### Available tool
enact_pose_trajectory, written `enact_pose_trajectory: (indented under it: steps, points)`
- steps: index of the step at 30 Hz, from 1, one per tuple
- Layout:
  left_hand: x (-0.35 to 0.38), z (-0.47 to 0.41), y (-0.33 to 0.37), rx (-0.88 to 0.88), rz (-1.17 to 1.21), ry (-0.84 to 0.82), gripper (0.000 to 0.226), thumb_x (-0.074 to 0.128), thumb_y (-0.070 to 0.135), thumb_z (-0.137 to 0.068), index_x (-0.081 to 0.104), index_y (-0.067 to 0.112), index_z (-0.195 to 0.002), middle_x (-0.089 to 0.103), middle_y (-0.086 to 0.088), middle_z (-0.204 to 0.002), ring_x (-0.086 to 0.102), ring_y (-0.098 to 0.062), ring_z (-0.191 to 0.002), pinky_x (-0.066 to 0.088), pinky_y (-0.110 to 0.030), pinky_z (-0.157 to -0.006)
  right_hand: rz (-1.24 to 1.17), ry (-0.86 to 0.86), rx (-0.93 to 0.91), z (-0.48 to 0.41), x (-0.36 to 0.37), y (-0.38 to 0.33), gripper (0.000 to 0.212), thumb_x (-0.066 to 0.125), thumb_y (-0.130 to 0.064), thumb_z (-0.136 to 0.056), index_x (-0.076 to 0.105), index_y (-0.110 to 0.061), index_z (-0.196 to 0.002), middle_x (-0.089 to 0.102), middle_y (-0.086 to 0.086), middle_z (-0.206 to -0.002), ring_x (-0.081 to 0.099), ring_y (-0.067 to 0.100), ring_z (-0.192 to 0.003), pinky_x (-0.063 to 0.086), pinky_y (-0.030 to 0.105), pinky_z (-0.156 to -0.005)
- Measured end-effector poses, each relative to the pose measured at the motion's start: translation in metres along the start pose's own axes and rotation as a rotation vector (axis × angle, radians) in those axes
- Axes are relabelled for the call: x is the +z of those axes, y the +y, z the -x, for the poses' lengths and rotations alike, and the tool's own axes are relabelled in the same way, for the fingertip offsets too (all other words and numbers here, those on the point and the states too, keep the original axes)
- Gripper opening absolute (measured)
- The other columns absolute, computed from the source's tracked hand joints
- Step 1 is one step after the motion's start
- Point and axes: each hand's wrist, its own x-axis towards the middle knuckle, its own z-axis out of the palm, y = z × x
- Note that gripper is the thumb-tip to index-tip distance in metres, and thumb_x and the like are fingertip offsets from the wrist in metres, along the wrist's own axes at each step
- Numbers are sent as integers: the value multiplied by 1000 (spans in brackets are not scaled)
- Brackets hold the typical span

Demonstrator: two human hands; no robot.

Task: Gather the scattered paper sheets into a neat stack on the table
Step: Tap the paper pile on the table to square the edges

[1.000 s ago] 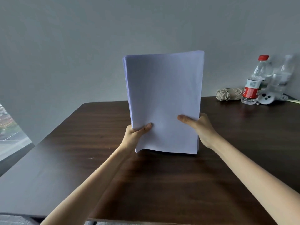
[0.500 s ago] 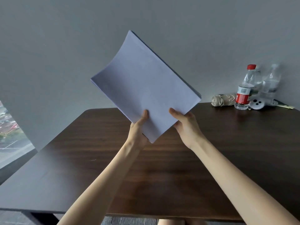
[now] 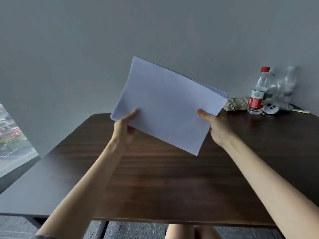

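Observation:
A thick stack of white paper sheets [image 3: 165, 104] hangs in the air above the dark wooden table [image 3: 155, 183], turned crosswise and tilted, its lowest corner pointing down to the right. My left hand [image 3: 123, 129] grips the stack's left edge, thumb on the front face. My right hand [image 3: 216, 126] grips the right edge the same way, thumb on top and fingers hidden behind the sheets. The sheet edges at the upper right corner are slightly fanned. No loose sheets are visible on the table.
At the table's far right corner stand a red-capped water bottle [image 3: 258, 94], a clear bottle [image 3: 284, 87], a folded beige umbrella [image 3: 235, 104] and a small white device [image 3: 271, 107]. A grey wall runs behind. A window [image 3: 12, 135] lies at the left.
The stack stood upright on the table a second ago; both hands lifted it and rotated it to a crosswise, tilted position, shifting their grip to its side edges.

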Motion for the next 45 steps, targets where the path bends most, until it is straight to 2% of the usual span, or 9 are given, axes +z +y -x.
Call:
enact_pose_trajectory:
  steps: [8,12,15,19,24,29,34,39,45]
  points:
    - [-32,-9,23,-79,-555,-256,59,89,27,-57,73,10,-111,70,-11,-118,67,-25,-106,49,-39,-98,133,-182,-18,-10,-41,-20,32,63,4,-85,68,-21,-103,75,-6,-104,70,12,-99,52,27,-84]
    - [-1,-11,34,-50,-446,-342,37,79,10,-72,71,9,-108,74,-6,-107,70,-22,-96,58,-33,-78,189,-261,-36,-15,-37,-29,32,63,5,-84,68,-20,-103,75,-6,-102,70,13,-98,55,24,-80]
    - [3,-8,31,-41,-418,-442,36,67,8,-79,68,17,-114,72,-4,-112,69,-21,-100,58,-33,-78,185,-260,-29,-16,-42,-24,34,78,-10,-69,70,-18,-101,76,-2,-102,71,16,-97,56,25,-79]
    - [-13,5,-1,-158,-489,-476,48,72,16,-72,64,17,-119,70,-5,-115,67,-24,-105,58,-34,-81,221,-303,79,-16,-56,1,80,97,-34,-37,70,-18,-110,71,7,-116,68,23,-108,55,36,-88]
    - [-11,2,6,-151,-466,-498,51,76,19,-69,64,19,-119,71,-3,-114,69,-21,-103,57,-30,-77,196,-368,107,-24,-56,-2,77,96,-39,-40,71,-22,-111,70,6,-119,66,24,-112,56,33,-88]
    - [-13,-11,13,-173,-457,-520,81,90,46,-53,64,19,-124,66,-9,-127,64,-28,-115,55,-34,-85,225,-421,209,-32,-64,-9,74,95,-48,-33,76,-29,-102,72,2,-116,67,19,-110,49,37,-96]
    - [-7,-12,18,-211,-470,-529,92,91,49,-44,61,16,-124,71,-5,-118,69,-22,-106,57,-30,-79,221,-467,241,-35,-62,-13,76,96,-47,-26,76,-32,-98,74,-3,-110,70,15,-102,54,32,-85]
    - [1,-7,8,-204,-399,-456,67,90,35,-40,74,17,-103,75,-7,-105,72,-24,-93,58,-32,-70,175,-421,201,-34,-54,-4,85,96,-39,-36,69,-22,-114,70,6,-120,66,25,-111,57,36,-85]
    - [1,-7,8,-181,-432,-431,52,82,33,-53,75,21,-103,74,-7,-107,72,-24,-96,58,-33,-72,182,-415,180,-33,-52,-7,84,96,-39,-35,69,-23,-113,70,5,-120,67,22,-109,58,32,-81]
